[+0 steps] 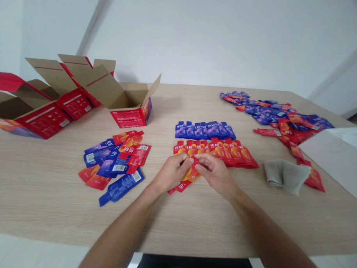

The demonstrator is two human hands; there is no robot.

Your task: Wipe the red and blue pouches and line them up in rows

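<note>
My left hand (171, 173) and my right hand (216, 176) come together over the middle of the table. Between them they pinch a red pouch (191, 175) printed with orange fruit; part of it is hidden by my fingers. Another red pouch (181, 186) lies just below. Right behind my hands is an overlapping row of red pouches (225, 149), spouts pointing away from me. Beyond it runs a similar row of blue pouches (208, 130).
Left of my hands lies a loose mix of red and blue pouches (119, 157). Open red cartons (129, 117) with raised flaps stand at the back left. A long heap of pouches (270, 111) stretches along the right, near a folded grey cloth (286, 175) and a white sheet (338, 155).
</note>
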